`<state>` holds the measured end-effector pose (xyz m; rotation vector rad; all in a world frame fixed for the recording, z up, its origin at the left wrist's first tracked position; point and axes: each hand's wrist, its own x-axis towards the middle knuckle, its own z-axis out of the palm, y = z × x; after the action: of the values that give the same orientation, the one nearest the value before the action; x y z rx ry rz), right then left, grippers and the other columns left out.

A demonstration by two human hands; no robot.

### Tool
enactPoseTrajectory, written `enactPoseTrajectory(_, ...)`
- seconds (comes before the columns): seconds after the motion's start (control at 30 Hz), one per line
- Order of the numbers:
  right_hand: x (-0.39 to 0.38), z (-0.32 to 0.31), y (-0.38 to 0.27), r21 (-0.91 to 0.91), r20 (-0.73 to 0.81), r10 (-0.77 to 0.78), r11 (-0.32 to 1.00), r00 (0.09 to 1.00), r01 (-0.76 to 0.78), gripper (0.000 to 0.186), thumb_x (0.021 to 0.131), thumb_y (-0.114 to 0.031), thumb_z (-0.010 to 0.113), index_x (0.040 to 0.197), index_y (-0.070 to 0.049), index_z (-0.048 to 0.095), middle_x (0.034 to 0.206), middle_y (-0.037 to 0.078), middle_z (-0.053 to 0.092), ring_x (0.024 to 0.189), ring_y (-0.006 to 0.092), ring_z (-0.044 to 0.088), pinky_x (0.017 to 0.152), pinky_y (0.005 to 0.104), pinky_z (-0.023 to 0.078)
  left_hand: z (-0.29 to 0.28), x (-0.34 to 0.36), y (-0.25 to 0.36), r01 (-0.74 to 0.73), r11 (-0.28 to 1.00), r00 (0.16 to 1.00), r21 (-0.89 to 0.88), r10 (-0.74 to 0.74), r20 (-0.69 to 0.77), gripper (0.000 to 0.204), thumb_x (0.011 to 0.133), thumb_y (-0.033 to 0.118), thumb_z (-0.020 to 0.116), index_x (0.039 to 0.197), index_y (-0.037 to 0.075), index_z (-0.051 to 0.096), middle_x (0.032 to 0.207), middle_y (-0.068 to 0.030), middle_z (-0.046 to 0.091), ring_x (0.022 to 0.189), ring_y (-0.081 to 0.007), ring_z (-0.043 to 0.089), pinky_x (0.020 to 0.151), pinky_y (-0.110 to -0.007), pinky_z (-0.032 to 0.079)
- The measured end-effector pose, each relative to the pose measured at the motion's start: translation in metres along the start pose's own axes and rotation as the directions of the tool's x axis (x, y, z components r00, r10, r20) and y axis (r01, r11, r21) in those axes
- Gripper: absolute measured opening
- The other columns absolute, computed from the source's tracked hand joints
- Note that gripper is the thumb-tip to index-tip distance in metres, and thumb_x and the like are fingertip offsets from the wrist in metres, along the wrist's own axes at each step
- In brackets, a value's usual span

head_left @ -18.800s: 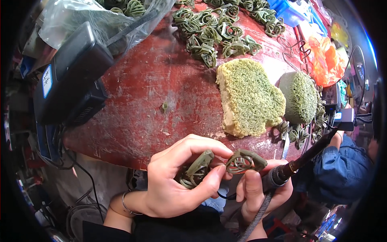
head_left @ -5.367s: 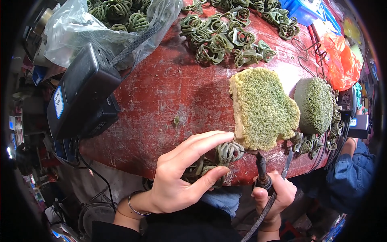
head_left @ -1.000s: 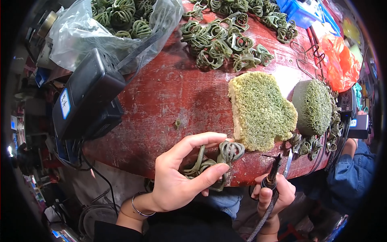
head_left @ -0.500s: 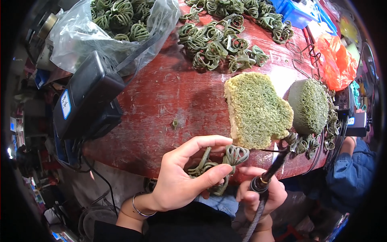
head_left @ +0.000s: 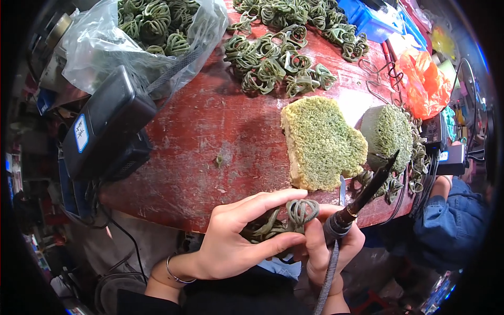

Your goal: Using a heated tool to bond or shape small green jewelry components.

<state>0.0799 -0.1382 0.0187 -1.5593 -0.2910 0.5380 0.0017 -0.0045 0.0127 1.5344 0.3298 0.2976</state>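
My left hand curls around a clump of dull-green looped pieces, thumb and fingers pinching from both sides. One rounded openwork piece sticks out between its fingertips. My right hand is closed on a corded pen-like tool resembling a soldering iron. Its dark pointed tip aims up and right, away from the looped piece. Fingertips of my right hand reach the lower right of that openwork piece. Just beyond both hands lies a rough yellow-green block on the red table.
More green looped pieces spread at the back; others fill a clear plastic bag at far left. Black box-shaped devices stand at left. A round green-topped block, an orange bag and a blue bin are right. Another person's blue sleeve shows.
My right hand has closed in on the openwork piece, its fingers now touching it. The tool's tip has swung upward. The whole view has shifted slightly, moving the table things left.
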Motion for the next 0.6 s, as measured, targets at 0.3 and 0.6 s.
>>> enactPoseTrajectory(0.3, -0.019, -0.029, -0.011, 0.031, 0.125, 0.086, 0.995, 0.988, -0.090, 0.036, 0.083, -0.021, 0.068, 0.083, 0.011, 0.052, 0.055, 0.008, 0.048, 0.039, 0.0101, 0.043, 0.035, 0.0235, 0.038, -0.003, -0.003, 0.003, 0.067, 0.983, 0.979, 0.170, -0.031, -0.202, 0.046, 0.070, 0.009, 0.079, 0.110, 0.000, 0.059, 0.093, -0.0076, 0.066, 0.082, -0.0102, 0.062, 0.073, -0.023, 0.050)
enactPoseTrajectory(0.6, -0.007, -0.057, -0.017, 0.106, 0.411, 0.367, 0.890, 0.835, -0.443, 0.014, 0.075, 0.006, 0.063, 0.088, 0.012, 0.063, 0.052, 0.007, 0.056, 0.044, 0.0092, 0.053, 0.042, 0.0204, 0.039, -0.004, 0.003, 0.000, -0.012, 0.929, 0.972, 0.369, 0.098, -0.215, 0.045, 0.066, 0.013, 0.081, 0.105, 0.000, 0.063, 0.085, -0.0111, 0.065, 0.075, -0.0165, 0.063, 0.068, -0.027, 0.049)
